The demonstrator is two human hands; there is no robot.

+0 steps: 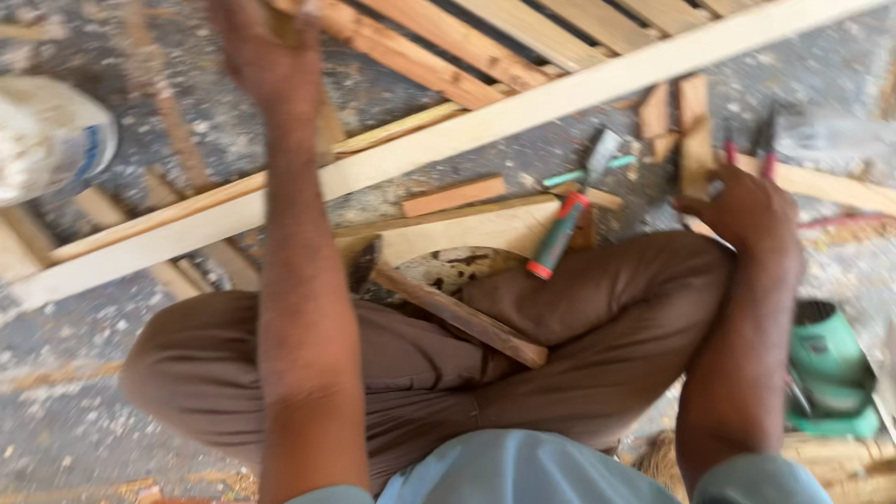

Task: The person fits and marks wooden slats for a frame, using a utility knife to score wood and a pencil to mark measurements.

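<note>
Pale wood fills most of what we see. Our left hand is raised near the top edge, blurred, over the slatted frame; we cannot tell whether its fingers are spread or closed. Our right hand reaches past our knee and curls around a short wooden block, which stands roughly upright on the floor just beside the pliers with red handles. A long pale plank runs diagonally across the floor between the two hands. Nearer our legs lies a hammer with a teal and red grip, resting on a curved board. A green power tool sits by our right elbow. Sawdust covers the grey floor.
</note>
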